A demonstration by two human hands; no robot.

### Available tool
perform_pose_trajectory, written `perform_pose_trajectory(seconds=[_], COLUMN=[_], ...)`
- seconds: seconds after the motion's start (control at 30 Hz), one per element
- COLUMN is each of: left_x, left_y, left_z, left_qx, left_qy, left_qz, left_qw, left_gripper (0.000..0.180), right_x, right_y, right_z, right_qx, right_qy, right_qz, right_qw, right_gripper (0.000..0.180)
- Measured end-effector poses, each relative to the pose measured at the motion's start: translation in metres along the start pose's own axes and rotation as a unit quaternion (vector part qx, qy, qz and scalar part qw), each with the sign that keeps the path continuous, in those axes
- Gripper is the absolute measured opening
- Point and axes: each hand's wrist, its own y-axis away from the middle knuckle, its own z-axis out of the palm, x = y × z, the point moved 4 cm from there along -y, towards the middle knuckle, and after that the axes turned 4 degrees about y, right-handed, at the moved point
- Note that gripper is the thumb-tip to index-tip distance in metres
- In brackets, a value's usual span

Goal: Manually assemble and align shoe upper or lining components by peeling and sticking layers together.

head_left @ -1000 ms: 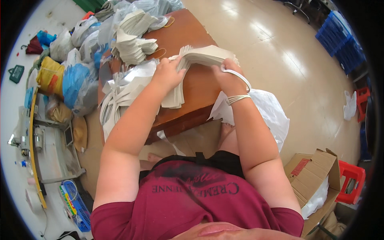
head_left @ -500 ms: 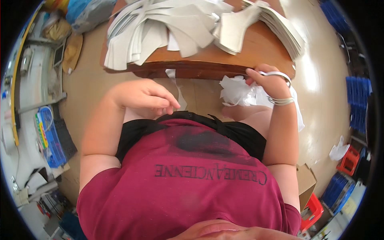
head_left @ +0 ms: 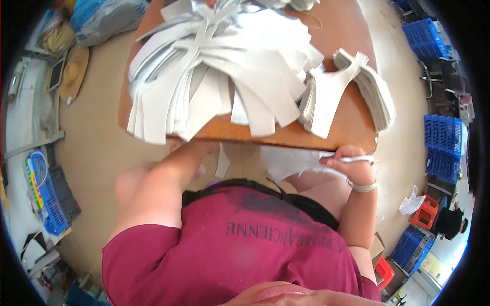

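**White pieces [head_left: 263,104] fanned on a table [head_left: 347,30], hands at its front edge**

At the table's left, a big pile [head_left: 275,61] is fanned from a narrow gathered middle; many long axes are turned toward the front edge, which is reached near the left corner. The left forearm [head_left: 176,168] is tucked below that edge; the left hand is hidden, so its state cannot be told. Farther right, a white bag [head_left: 293,162] is partly covered by the edge. Near the right front corner, a smaller stack [head_left: 326,102] is arched, one leg pointed frontward, the other cornerward. Beside that corner, the right hand [head_left: 357,170] is curled around a white loop [head_left: 356,159].
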Motion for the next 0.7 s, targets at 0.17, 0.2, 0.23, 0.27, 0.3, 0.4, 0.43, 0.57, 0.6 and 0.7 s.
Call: perform_pose_trajectory(seconds=[0.17,0.2,0.23,0.27,0.3,0.4,0.43,0.57,0.6,0.7], left_x=[-0.007,-0.01,-0.009,-0.009,-0.009,-0.02,-0.021,0.025,0.071,0.121], left_y=[-0.055,-0.063,-0.069,-0.074,-0.077,-0.07,-0.063,-0.028,0.008,0.1], left_z=[0.009,0.013,0.018,0.023,0.029,0.04,0.041,0.02,-0.001,-0.021], left_qx=[-0.012,-0.015,-0.023,-0.031,-0.038,-0.055,-0.059,-0.08,-0.077,-0.059], left_qy=[0.033,0.04,0.045,0.049,0.053,0.063,0.064,0.045,-0.037,-0.136], left_qz=[0.081,0.092,0.107,0.121,0.133,0.158,0.166,0.203,0.184,0.199], left_qw=[0.996,0.995,0.993,0.991,0.989,0.984,0.982,0.975,0.979,0.969], left_gripper=[0.049,0.048,0.048,0.047,0.046,0.045,0.044,0.042,0.037,0.034], right_x=[-0.014,-0.017,-0.017,-0.018,-0.017,-0.027,-0.027,-0.01,-0.002,-0.006], right_y=[0.005,0.003,0.005,0.004,0.003,0.003,0.004,0.005,0.005,0.008], right_z=[0.001,0.001,0.002,0.0,0.0,-0.001,-0.002,-0.003,-0.005,-0.001], right_qx=[-0.017,-0.024,-0.024,-0.018,-0.024,-0.027,-0.035,-0.02,-0.005,0.051], right_qy=[0.06,0.117,0.085,0.085,0.05,0.048,0.061,0.051,0.045,0.308], right_qz=[0.006,0.014,0.018,0.015,0.034,0.052,0.042,-0.044,-0.049,-0.091], right_qw=[0.998,0.993,0.996,0.996,0.998,0.997,0.997,0.998,0.998,0.946], right_gripper=[0.02,0.021,0.023,0.023,0.024,0.027,0.027,0.03,0.03,0.04])
